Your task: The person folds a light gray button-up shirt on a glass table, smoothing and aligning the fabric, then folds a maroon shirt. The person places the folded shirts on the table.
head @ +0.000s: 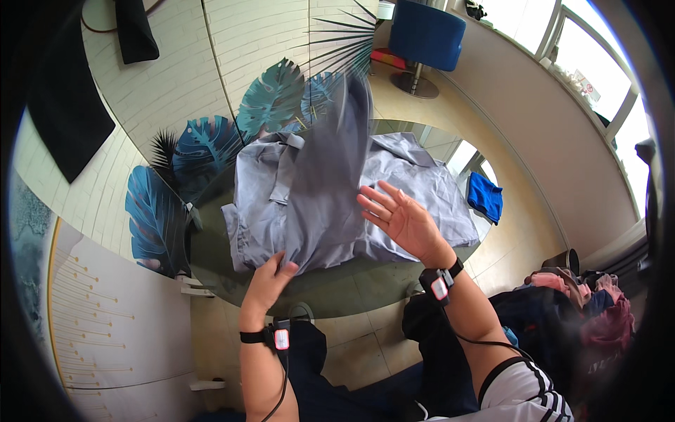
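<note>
A light grey collared shirt (416,195) is spread over an oval glass table (348,295), its cloth wrinkled. Toward the middle, a panel of grey cloth (335,158) stands up off the table, blurred by motion. My right hand (403,224) is above the right part of the shirt, palm showing and fingers apart, beside the raised cloth with nothing held. At the shirt's near left edge is my left hand (270,285), thumb and fingertips at the cloth; whether it pinches the fabric is unclear. Both wrists carry strapped devices with cables.
Folded blue cloth (485,197) lies at the table's right edge. A heap of clothes (580,306) is at the lower right. Beyond the table stand a blue swivel chair (427,37) and leaf-patterned panels (269,97). A white drawer front (121,316) is at the left.
</note>
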Available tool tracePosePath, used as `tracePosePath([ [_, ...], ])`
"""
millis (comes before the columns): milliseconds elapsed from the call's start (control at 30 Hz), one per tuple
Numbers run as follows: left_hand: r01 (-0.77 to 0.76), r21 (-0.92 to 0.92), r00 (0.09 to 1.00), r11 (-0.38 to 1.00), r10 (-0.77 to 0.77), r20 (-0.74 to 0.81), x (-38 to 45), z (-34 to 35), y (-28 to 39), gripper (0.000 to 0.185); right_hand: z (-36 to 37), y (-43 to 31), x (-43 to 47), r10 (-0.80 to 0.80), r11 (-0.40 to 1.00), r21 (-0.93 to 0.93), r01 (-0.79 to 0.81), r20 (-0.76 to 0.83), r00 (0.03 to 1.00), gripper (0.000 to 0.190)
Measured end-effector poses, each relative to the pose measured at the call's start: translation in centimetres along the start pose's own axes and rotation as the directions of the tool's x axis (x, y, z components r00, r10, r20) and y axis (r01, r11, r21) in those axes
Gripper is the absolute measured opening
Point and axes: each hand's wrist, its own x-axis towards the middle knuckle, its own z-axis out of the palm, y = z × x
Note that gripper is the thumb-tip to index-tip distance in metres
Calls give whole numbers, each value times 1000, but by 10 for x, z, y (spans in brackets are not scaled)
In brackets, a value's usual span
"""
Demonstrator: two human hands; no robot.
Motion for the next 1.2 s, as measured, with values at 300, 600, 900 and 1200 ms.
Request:
tracePosePath([
  [300,316,542,899,779,-63,-433,16,6,-28,26,-106,-23,-72,26,-434,-871,-229,-267,963,81],
  [600,425,490,818,761,-92,-567,13,4,-18,46,-169,-72,-86,-124,-257,-963,-83,-52,991,19],
  [900,212,295,891,932,-61,-449,32,-7,-16,31,-169,-132,-109,-262,285,-896,-340,-414,872,23],
  [1200,-223,-289,792,931,0,-611,39,5,2,34,-198,-119,-90,-682,249,-952,-176,-301,667,23],
])
